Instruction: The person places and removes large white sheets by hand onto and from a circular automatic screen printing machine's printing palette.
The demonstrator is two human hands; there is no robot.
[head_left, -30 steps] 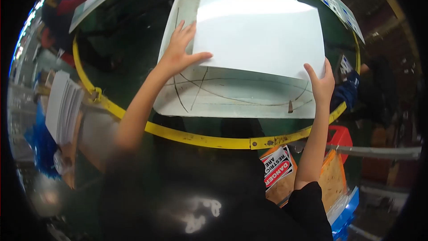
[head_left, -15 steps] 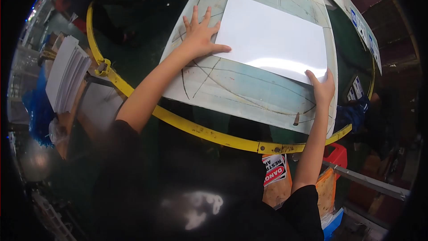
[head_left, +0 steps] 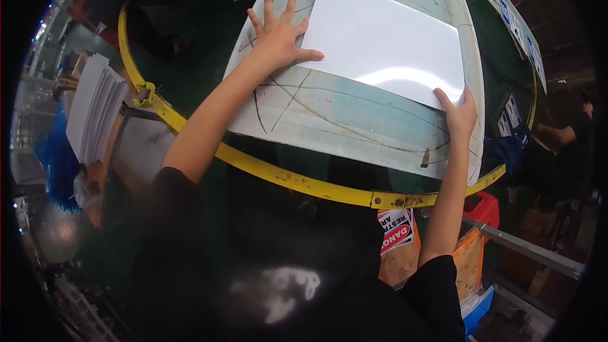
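A glossy white sheet (head_left: 383, 38) lies on a pale, stained platen (head_left: 329, 120) marked with dark lines. My left hand (head_left: 278, 41) is spread flat at the sheet's left edge, its thumb resting on the lower left corner and its other fingers on the platen. At the lower right corner, my right hand (head_left: 459, 111) pinches the sheet's edge between thumb and fingers. A bright reflection curves across the sheet near that corner.
A yellow curved rail (head_left: 285, 180) runs around the platen's near side. Stacked white sheets (head_left: 94, 111) stand at the left. Below right are a danger sign (head_left: 396, 231) and a red object (head_left: 484, 209). Another person's arm (head_left: 557, 134) shows at the far right.
The sheet, both hands and the platen's markings appear slightly higher in view. Another person's arm has come into sight at the far right. My grip on the sheet looks the same.
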